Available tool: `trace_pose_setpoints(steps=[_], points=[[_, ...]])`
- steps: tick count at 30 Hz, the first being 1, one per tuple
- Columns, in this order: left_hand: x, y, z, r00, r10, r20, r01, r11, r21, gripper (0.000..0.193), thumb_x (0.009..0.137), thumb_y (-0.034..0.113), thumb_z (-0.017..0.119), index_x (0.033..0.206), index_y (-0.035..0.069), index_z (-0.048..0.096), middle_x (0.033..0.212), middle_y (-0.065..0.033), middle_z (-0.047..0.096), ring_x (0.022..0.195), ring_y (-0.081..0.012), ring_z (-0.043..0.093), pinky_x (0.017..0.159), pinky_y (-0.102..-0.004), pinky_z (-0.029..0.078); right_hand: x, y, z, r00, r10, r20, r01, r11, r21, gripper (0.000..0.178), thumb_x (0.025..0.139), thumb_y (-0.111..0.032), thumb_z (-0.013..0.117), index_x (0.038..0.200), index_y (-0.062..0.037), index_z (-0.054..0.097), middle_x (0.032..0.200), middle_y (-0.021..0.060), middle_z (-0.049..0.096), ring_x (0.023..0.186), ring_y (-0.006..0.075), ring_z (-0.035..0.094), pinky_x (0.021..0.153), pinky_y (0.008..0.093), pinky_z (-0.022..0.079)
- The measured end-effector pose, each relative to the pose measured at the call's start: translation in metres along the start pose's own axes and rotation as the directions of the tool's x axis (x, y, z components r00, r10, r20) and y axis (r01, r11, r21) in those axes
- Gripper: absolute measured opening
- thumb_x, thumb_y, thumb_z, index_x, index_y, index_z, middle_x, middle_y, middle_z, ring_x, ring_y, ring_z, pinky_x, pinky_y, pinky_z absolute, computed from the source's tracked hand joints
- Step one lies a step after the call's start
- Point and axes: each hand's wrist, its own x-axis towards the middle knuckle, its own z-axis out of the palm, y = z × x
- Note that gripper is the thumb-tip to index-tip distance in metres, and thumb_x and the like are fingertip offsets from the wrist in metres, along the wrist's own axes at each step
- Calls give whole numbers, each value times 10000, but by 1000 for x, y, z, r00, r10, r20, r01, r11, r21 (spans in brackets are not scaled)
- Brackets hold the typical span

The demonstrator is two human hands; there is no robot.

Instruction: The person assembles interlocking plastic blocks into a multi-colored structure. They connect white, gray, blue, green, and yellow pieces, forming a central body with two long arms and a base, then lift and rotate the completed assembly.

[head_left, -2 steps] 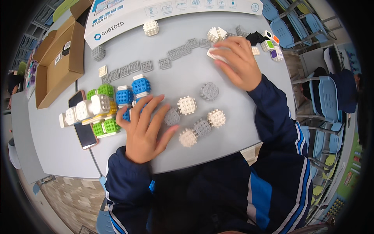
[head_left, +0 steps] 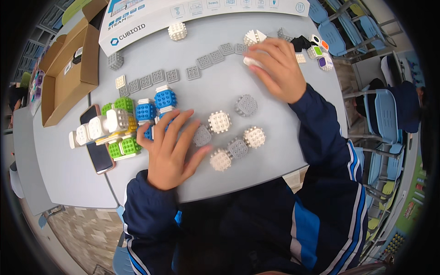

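Left hand [head_left: 172, 149] flat on grey table [head_left: 220, 91], fingers spread, fingertips touching a grey studded cube [head_left: 201, 136] beside the blue, green and white block assembly [head_left: 123, 123]. Right hand [head_left: 277, 68] at far edge, fingers curled over a white block [head_left: 251, 61].

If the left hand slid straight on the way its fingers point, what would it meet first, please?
Probably the white studded cube: the left hand lies flat, fingers aimed up and right, tips already beside a grey cube.

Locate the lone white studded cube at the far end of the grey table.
In the head view, the white studded cube sits far left of centre, just below the white printed sheet, apart from both hands.
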Motion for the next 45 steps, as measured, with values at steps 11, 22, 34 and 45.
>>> trace_pose_setpoints(steps=[11,22,34,45], points=[[4,-5,-2,999,36,30,-35,999,-13,488,716,390,822,1118,144,697,1249,9,633,1254,-251,493,1079,-501,177,41,10,37,987,-29,157,47,993,-112,139,896,-197,686,1023,-140,674,1051,-37,681,1047,133,574,892,405,299],[-4,-14,-3,970,-51,-237,-81,854,-513,524,757,256,840,1154,-19,635,1195,-164,659,1101,-313,616,1007,-450,400,52,-66,-28,990,33,137,-120,716,688,272,806,-146,766,1064,-82,713,987,60,724,889,214,672,788,310,529],[-14,-17,3,968,-24,-251,-177,645,-743,708,597,295,954,1107,-28,585,1154,-222,641,1072,-292,656,915,-370,530,25,-120,-12,978,119,171,-209,552,808,243,773,34,762,1013,6,740,988,120,733,837,228,680,670,313,566],[-20,-15,10,963,-144,-228,-145,438,-887,701,625,247,947,1128,-29,544,1243,-226,569,1138,-252,613,967,-367,510,29,-121,-14,994,-112,18,61,665,744,677,590,-94,901,1189,26,610,1246,161,644,867,293,614,732,335,539]])
